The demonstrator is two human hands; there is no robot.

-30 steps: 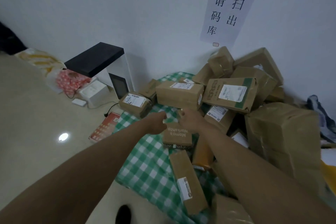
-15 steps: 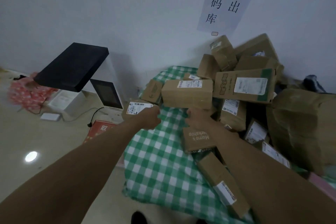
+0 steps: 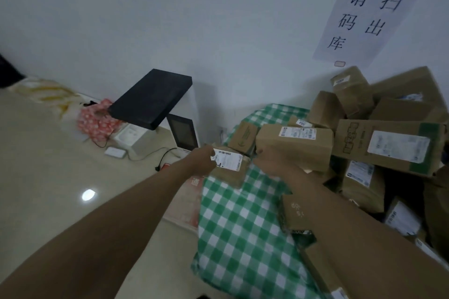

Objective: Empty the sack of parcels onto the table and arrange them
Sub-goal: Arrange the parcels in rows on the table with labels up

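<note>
While left hand (image 3: pixel 202 161) grips small box (image 3: pixel 230 167), right hand (image 3: pixel 272 161) on long box (image 3: pixel 295 144)

A parcel pickup depot or courier storeroom: taped cardboard parcels (image 3: pixel 386 145) with printed shipping labels are heaped against a white wall on a green-checked table (image 3: pixel 240 230). A paper notice (image 3: pixel 366 14) in Chinese hangs above, and a scanner stand (image 3: pixel 155 102) sits beside the table's left edge.
</note>
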